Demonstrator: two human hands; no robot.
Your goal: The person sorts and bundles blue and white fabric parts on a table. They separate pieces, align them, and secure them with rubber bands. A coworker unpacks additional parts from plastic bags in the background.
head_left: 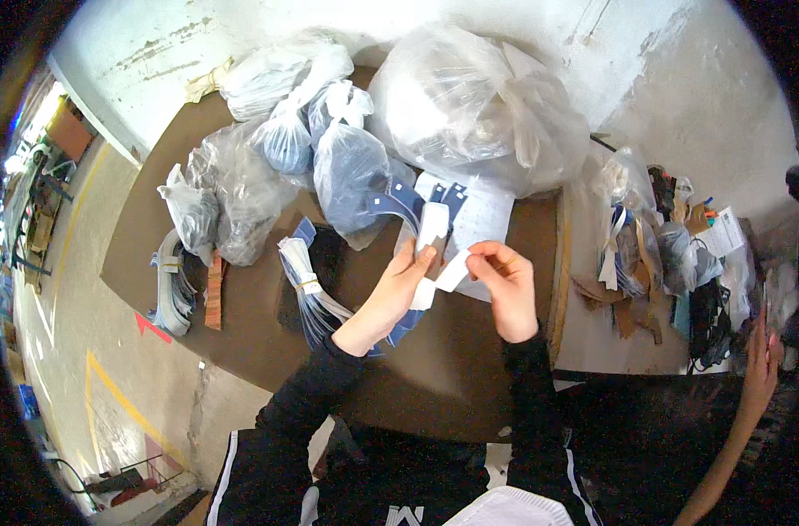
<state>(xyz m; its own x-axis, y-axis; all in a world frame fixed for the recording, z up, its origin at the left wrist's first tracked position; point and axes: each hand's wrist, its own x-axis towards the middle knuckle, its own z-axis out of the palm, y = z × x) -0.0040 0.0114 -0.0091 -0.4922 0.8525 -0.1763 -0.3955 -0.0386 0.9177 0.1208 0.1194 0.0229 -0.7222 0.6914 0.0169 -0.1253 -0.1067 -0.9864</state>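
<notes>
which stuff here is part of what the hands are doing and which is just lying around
In use: left hand, right hand, white strip, blue pieces.

Lying about: clear plastic bags, banded bundle of strips, curved stack, brown table.

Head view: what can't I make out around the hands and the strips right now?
- White strip: its lower end, covered by the left hand.
- Blue pieces: their count, overlapped behind the strip.
- Right hand: fingertip grip on the strip, too small.
- Clear bags: contents, blurred by crinkled plastic.
- Co-worker's hand: distorted at the right rim.
</notes>
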